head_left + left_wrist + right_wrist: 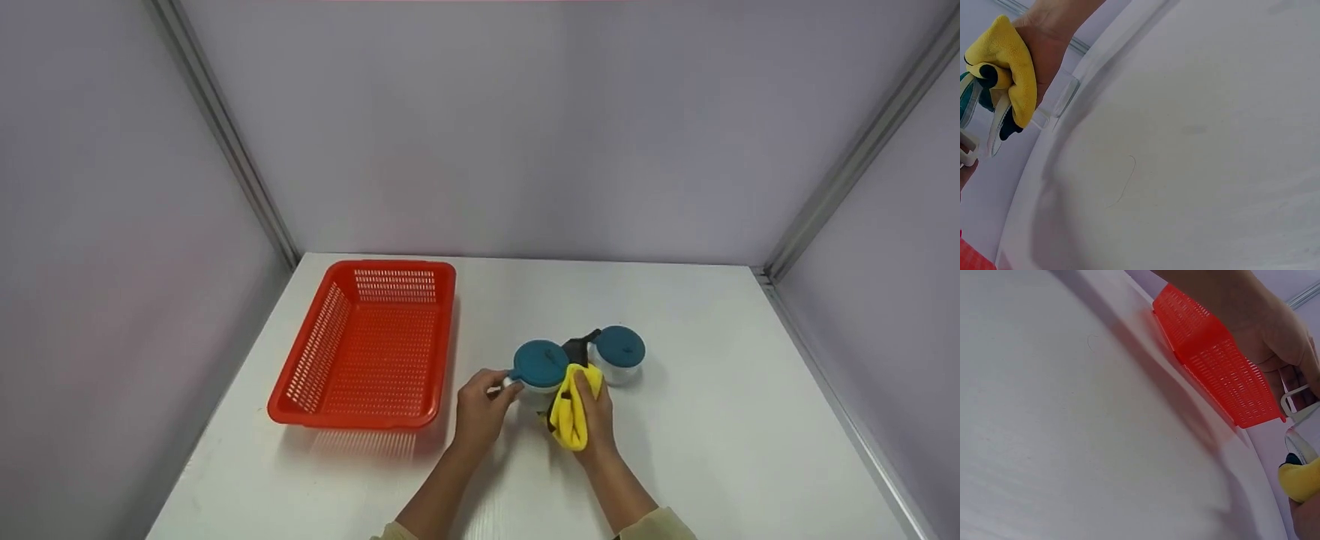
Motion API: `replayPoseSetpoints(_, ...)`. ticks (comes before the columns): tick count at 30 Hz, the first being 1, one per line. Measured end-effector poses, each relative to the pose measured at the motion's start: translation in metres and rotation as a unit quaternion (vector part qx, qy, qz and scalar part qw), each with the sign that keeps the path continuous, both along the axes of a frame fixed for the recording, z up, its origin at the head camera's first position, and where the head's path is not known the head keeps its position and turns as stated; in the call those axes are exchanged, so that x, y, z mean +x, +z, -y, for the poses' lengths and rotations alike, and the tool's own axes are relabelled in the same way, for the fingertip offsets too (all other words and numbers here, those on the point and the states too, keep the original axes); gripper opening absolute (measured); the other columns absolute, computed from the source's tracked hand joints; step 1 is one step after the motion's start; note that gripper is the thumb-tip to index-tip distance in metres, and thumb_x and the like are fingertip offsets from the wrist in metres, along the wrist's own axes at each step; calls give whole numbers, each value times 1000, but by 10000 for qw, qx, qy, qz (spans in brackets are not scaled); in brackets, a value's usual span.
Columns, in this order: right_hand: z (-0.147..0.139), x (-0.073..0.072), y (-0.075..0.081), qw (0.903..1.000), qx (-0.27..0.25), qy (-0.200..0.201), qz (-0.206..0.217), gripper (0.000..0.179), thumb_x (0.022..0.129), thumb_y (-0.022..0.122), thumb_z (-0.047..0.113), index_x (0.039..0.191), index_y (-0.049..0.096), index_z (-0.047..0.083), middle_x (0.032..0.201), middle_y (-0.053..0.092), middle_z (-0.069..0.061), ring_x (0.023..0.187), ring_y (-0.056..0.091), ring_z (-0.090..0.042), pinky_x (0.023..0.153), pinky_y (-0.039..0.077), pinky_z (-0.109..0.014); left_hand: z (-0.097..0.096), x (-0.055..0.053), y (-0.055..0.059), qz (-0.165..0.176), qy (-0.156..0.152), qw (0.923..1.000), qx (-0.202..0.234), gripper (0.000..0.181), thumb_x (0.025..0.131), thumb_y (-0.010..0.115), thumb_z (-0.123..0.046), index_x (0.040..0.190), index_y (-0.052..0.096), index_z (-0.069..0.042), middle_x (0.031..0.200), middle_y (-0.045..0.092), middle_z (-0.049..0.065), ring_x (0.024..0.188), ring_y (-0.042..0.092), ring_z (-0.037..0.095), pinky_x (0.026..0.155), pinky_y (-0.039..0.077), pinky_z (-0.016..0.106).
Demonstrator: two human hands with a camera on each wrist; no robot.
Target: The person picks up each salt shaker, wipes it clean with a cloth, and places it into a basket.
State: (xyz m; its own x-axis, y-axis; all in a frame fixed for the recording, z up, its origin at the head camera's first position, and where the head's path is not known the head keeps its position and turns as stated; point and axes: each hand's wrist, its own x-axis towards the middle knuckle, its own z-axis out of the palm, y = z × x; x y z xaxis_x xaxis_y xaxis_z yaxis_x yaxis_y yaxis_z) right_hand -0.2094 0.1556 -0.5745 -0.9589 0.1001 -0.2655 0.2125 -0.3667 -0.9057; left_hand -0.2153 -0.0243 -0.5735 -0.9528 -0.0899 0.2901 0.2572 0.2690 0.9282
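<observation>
Head view: white worktop [735, 390], pale, with soft shadows beneath the hands and along the near side of the basket. Left wrist view adds one fine curved strand [1127, 184] lying on it and a few faint smudges.

Enclosure: pale, grey-lilac panels on three sides, namely far wall [525, 135], left wall [97, 225] and right wall [900, 247]. Grey metal strip [232, 142] at the far left corner; matching corner post [868, 150] at the far right; light metal rail [852, 420] along the worktop's right edge.

Item: red basket [352, 421], rectangular, perforated sides and base, upright on the left of the worktop, long sides running near to far.

Item: clear container [541, 364], teal lid, white handle, right of the basket and between the hands. Whether it touches the worktop cannot be told.

Item: second container [619, 349], likewise clear with a teal lid, upright just right of the first and slightly farther. A dark piece [576, 351], its nature unclear, shows between the two.

Item: yellow cloth [571, 416], dark-edged, folded, against the right side of the first container.

Left hand [482, 405]: fingers pinching the white handle. Right hand [596, 420]: fingers gripping the cloth. Light tan sleeves [656, 525] at the near edge.
</observation>
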Motion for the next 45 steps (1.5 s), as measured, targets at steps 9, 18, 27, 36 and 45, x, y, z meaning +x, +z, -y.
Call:
replayPoseSetpoints(9,-2,-3,1,9986,-103,-243,460,61,88,56,66,134,36,30,119,48,2,104,55,-12,90,54,-23,1,3,2,-151,-37,9999,40,14,86,75,-11,100,73,-10,87,65,-2,82,67,7,76,58,20)
replayPoseSetpoints(18,1,-7,2,9951,-527,-300,774,56,90,60,60,132,36,32,127,43,2,118,44,-16,94,49,-20,4,3,5,-419,13,9991,101,13,86,75,-11,99,73,-10,82,63,-3,77,65,6,73,58,21)
replayPoseSetpoints(27,6,-3,9,9853,-1563,23,687,51,93,57,57,131,35,32,136,41,3,123,42,-14,106,43,-27,3,2,8,-326,-29,9994,77,14,86,76,-13,100,74,-11,82,63,-3,76,64,8,72,58,21)
replayPoseSetpoints(36,10,1,14,9606,-2686,368,615,54,95,52,59,136,37,27,128,46,7,117,43,-10,106,41,-26,-1,4,7,-456,214,9982,-315,16,84,78,-15,100,74,-11,80,62,-5,76,62,6,74,57,19)
replayPoseSetpoints(45,19,1,1,9997,-193,0,-118,56,99,39,61,139,26,25,122,45,2,104,52,-11,90,50,-18,-2,4,7,-692,297,9969,-217,15,86,77,-15,98,74,-8,83,65,-1,77,64,7,72,58,20)
